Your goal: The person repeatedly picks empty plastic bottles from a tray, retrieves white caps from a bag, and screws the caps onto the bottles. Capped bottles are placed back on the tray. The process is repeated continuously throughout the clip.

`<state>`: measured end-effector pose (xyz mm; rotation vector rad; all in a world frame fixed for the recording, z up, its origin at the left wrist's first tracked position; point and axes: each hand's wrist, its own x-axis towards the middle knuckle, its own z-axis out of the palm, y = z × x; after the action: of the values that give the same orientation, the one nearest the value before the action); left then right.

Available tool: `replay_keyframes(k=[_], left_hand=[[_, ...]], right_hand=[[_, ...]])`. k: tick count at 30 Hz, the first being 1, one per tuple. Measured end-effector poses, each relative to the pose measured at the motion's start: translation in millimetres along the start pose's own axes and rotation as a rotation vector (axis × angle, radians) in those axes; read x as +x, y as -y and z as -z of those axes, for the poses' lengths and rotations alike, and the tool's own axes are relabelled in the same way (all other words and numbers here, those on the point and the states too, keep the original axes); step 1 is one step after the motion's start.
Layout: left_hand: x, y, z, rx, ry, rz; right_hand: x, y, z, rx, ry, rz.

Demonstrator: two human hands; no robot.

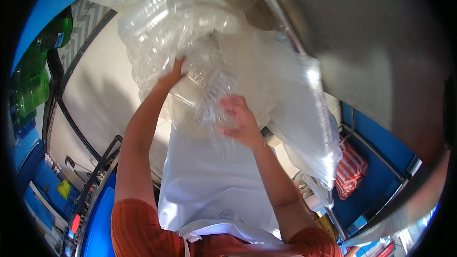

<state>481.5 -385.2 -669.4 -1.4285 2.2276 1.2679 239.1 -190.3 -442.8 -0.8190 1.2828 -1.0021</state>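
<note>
A large, crinkled clear plastic bag fills the space before me, with shiny clear plastic pieces showing through its upper left. My left hand is closed at the bag's near side, thumb up and the other fingers partly hidden. Between my hands are clear ridged plastic containers, blurred and see-through, their exact shape hard to make out. My right hand curls its fingers around their near right side, slightly smeared by motion. A white apron hangs below my hands.
A big grey metal surface curves along the right, beside a metal pole. Green bottles stand at far left behind black metal bars. A red-and-white striped bag sits at lower right by a blue panel.
</note>
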Motion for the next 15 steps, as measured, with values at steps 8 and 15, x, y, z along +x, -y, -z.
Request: replay_keyframes(k=[8,15], left_hand=[[-227.9,-173.6,106.1,-0.373,0.197,-0.102],[-369.9,-433.2,281.4,-0.354,-0.166,-0.741]], right_hand=[[-161.9,203.5,-7.5,-0.175,-0.115,0.136],[-310.3,392.8,37.0,0.008,-0.365,0.623]])
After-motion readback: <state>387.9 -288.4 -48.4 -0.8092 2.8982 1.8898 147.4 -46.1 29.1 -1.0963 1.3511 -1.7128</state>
